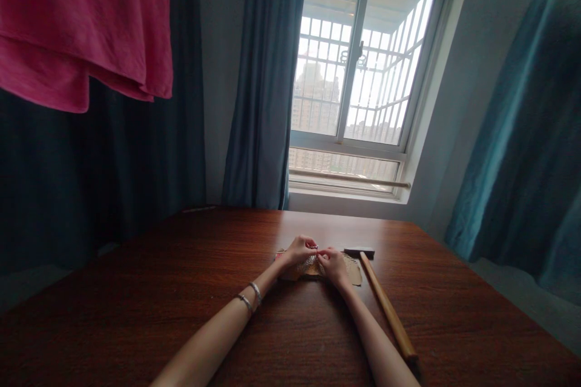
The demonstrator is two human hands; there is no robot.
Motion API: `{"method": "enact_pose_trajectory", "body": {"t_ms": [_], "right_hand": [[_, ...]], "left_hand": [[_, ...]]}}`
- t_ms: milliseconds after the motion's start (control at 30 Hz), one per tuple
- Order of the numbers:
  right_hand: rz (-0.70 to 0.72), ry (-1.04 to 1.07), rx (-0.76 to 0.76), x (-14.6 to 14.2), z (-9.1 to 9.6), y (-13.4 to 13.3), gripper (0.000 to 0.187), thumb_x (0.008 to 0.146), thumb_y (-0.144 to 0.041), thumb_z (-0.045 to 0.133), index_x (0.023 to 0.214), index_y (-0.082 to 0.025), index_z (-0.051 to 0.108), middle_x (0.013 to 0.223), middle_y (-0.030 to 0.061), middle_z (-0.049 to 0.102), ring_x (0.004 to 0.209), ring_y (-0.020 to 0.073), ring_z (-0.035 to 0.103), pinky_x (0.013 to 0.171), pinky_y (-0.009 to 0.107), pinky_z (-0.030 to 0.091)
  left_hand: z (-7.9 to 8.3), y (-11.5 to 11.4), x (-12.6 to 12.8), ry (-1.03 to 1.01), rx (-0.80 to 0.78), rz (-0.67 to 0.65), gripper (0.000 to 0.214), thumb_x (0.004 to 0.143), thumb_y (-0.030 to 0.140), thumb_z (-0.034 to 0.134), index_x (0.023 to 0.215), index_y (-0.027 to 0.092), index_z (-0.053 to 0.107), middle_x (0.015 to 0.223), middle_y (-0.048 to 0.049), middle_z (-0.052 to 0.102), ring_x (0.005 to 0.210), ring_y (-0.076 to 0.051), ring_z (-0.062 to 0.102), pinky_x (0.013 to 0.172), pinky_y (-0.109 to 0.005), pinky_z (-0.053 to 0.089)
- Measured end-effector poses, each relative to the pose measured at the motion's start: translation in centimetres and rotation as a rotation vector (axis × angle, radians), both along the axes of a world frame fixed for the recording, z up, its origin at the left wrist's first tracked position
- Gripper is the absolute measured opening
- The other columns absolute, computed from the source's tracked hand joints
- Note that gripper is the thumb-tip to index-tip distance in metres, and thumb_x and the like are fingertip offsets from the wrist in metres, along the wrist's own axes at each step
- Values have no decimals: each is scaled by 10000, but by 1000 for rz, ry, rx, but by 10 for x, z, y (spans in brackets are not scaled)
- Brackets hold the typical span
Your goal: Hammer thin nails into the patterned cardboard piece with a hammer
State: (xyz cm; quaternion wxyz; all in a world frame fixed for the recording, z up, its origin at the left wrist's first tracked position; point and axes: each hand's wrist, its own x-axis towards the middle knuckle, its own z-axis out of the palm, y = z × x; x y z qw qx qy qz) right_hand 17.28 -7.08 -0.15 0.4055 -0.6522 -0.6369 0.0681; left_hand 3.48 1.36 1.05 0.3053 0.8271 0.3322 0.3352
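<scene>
Both hands meet above a piece of cardboard [354,272] lying on the wooden table. My left hand [299,250] is closed in a pinch, its fingertips next to those of my right hand [333,265]. The right fingers are pinched together too. Something small and dark reddish shows at the left fingertips, too small to name. Small pale bits, not clear enough to identify, cover part of the cardboard under the hands. To the right of the cardboard lies a hammer [388,305], its dark head at the far end and its wooden handle pointing toward me.
The brown wooden table [218,290] stretches to the wall below a barred window [354,72]. Blue curtains [267,84] hang on both sides. A pink cloth [91,24] hangs at the upper left. Two bracelets [249,296] circle my left wrist.
</scene>
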Motion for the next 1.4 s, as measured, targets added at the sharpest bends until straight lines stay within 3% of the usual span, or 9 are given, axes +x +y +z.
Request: {"method": "enact_pose_trajectory", "body": {"t_ms": [233,400,600,733,900,1033,1133,1300,1400], "right_hand": [[9,-39,-74,12,34,-16,246,701,-269,576,897,-189,701,863,50,685,739,156,611,687,223,433],[-153,-102,-120,60,58,-78,303,728,-294,519,953,-163,673,936,113,668,884,226,599,758,287,419],[-588,-374,-290,77,22,-165,456,810,-420,416,1119,-118,562,928,190,618,842,299,606,715,371,446],[-600,-497,-318,65,0,-183,367,833,-418,400,1021,-162,584,855,151,600,803,273,617,644,335,469],[-595,-513,-315,63,-1,-183,290,865,-320,341,916,-181,591,818,137,617,721,243,638,586,307,468],[-564,-355,-323,66,9,-183,317,865,-351,307,991,-211,562,850,131,661,775,288,640,604,351,453],[-508,-117,-286,67,14,-179,328,846,-409,319,903,-225,585,796,116,671,750,278,636,589,331,434],[-298,548,-71,56,26,-176,405,718,-541,489,858,-181,610,598,31,592,453,153,533,405,252,359],[-126,868,-110,41,41,-183,505,614,-583,600,907,-172,616,555,-19,535,314,69,369,306,208,239]], "left_hand": [[4,-5,-1,31,6,-11,269,651,306,589,784,102,702,699,-54,672,660,-153,565,574,-214,395],[12,-12,-3,34,-3,-3,276,643,291,578,776,85,705,693,-68,674,653,-158,562,566,-219,385],[9,-7,-3,29,-23,-13,264,639,287,585,775,98,708,701,-62,676,664,-161,566,570,-219,383],[6,-5,-2,19,-14,3,266,638,293,589,777,99,708,686,-60,670,644,-155,555,560,-221,374],[7,-8,-3,20,-32,-1,272,629,302,593,774,102,707,681,-51,665,658,-157,552,561,-218,373],[7,-8,-3,11,-29,-1,270,630,295,591,772,96,706,666,-48,661,645,-151,548,556,-213,373],[6,-7,-3,3,-16,-22,259,633,280,589,766,92,707,666,-50,662,634,-145,548,551,-209,370],[5,-5,-2,8,-1,-35,244,639,273,587,766,102,707,663,-44,660,622,-139,547,554,-206,371],[5,-4,-2,15,-10,-30,244,642,284,588,764,109,706,664,-41,658,622,-140,544,559,-209,374]]}}
